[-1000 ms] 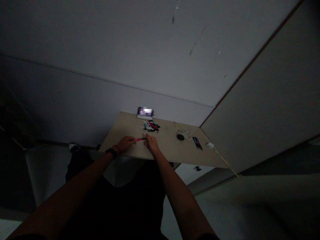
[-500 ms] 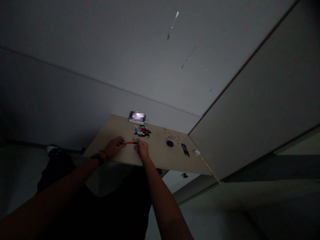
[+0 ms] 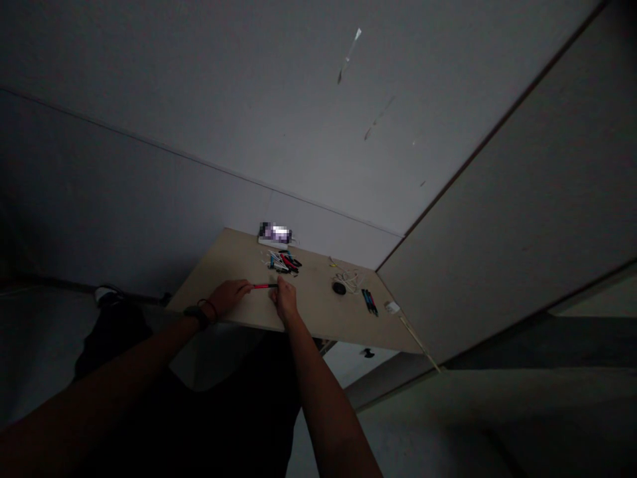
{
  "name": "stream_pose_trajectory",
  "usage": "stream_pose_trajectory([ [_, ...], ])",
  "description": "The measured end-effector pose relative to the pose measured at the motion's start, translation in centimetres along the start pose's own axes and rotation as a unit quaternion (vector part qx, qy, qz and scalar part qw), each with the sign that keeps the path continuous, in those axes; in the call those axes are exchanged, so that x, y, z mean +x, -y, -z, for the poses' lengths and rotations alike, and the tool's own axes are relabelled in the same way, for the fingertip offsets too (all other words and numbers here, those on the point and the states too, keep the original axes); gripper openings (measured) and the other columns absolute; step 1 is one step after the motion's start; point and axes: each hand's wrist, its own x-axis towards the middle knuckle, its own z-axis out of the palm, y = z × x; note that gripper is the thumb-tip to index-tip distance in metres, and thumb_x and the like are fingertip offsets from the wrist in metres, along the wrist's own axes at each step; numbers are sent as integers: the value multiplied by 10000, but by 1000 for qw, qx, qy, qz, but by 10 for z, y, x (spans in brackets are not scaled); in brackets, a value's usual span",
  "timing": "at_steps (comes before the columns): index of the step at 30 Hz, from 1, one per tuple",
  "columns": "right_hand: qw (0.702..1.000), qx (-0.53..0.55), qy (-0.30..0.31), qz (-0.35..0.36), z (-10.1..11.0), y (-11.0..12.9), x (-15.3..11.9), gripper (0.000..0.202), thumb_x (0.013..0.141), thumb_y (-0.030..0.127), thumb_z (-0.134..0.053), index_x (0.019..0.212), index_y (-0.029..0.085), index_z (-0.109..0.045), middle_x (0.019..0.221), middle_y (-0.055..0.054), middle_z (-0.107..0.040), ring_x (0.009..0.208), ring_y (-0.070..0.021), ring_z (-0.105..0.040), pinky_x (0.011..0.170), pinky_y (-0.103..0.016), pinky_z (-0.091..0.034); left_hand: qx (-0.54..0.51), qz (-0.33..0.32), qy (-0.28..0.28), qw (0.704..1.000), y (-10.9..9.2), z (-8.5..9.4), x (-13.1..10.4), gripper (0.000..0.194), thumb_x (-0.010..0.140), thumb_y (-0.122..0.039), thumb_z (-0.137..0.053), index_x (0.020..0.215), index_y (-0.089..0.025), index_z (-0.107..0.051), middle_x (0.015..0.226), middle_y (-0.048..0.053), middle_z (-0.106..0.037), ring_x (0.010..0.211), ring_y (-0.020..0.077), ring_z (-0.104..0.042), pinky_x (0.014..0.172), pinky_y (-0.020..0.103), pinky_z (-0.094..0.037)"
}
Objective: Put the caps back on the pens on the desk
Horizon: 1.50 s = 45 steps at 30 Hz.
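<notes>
A red and black pen is held level above the near part of the tabletop, between my two hands. My left hand, with a dark band at its wrist, has its fingers closed on the pen's left end. On the other end my right hand is closed in a fist-like grip. Just beyond the hands lies a loose pile of pen parts in white, red, blue and black. Further right, several pens lie side by side.
A phone with a blurred screen leans at the back of the table. Right of the hands are a round black object and a tangled white cable. A white plug-like block sits at the right edge, against the wall.
My left fingers have shifted from an open-looking hold to a tighter pinch over the pen's left end. The pen stays between both hands; the view has moved slightly.
</notes>
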Motion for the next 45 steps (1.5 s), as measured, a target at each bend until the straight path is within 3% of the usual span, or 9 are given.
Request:
stream_pose_trajectory([
  [5,1000,11,15,2,-3,1,-1,521,848,649,-535,557,260,-347,408,77,-344,388,-98,-350,389,-234,-252,-30,53,-11,998,3,1,3,487,931,-529,-310,644,-215,-548,641,43,-636,695,221,-603,668,311,-422],
  [9,1000,12,23,3,-4,3,-2,534,831,659,-559,550,259,-343,401,77,-342,384,-93,-333,388,-237,-243,-68,80,-26,994,1,3,4,518,908,-582,-336,633,-205,-560,578,20,-573,646,207,-567,616,297,-403],
  [19,1000,23,4,14,-5,10,-6,542,811,660,-557,529,257,-329,405,78,-317,395,-93,-335,412,-247,-251,-110,33,-74,991,4,1,3,436,761,-582,-638,957,-192,-641,722,2,-633,662,176,-563,648,283,-446],
  [29,999,33,16,-3,0,6,2,559,792,702,-574,549,256,-340,421,90,-297,399,-90,-332,420,-249,-269,-79,19,-26,996,1,2,5,411,895,-561,-468,843,-203,-663,731,25,-687,711,193,-615,694,294,-444],
  [32,998,41,44,-17,4,7,9,574,788,710,-590,549,256,-333,423,90,-295,404,-96,-361,429,-252,-298,-51,26,-12,998,3,5,15,457,930,-542,-402,714,-204,-620,668,34,-666,680,200,-605,672,301,-422],
  [36,993,73,82,-40,10,7,22,576,793,696,-615,552,251,-342,427,88,-315,399,-99,-385,434,-257,-326,-33,33,17,999,10,9,38,461,935,-526,-395,683,-201,-602,651,38,-653,663,204,-595,652,306,-410],
  [38,991,85,86,-49,12,6,31,568,788,686,-634,562,251,-349,429,91,-311,392,-99,-378,421,-257,-313,-38,31,25,998,14,10,52,427,920,-529,-429,735,-195,-620,692,41,-667,678,205,-602,660,308,-414],
  [43,993,76,77,-48,15,1,55,578,786,684,-653,553,251,-349,416,91,-297,374,-93,-339,399,-258,-266,-72,15,30,997,15,4,78,409,846,-527,-599,1071,-188,-644,917,59,-720,730,202,-633,711,315,-468],
  [45,994,63,79,-43,17,-1,66,590,786,690,-657,533,248,-359,411,84,-306,374,-93,-337,397,-258,-260,-66,-11,32,997,12,-3,88,393,811,-481,-669,1087,-203,-641,990,65,-722,815,220,-650,762,325,-486],
])
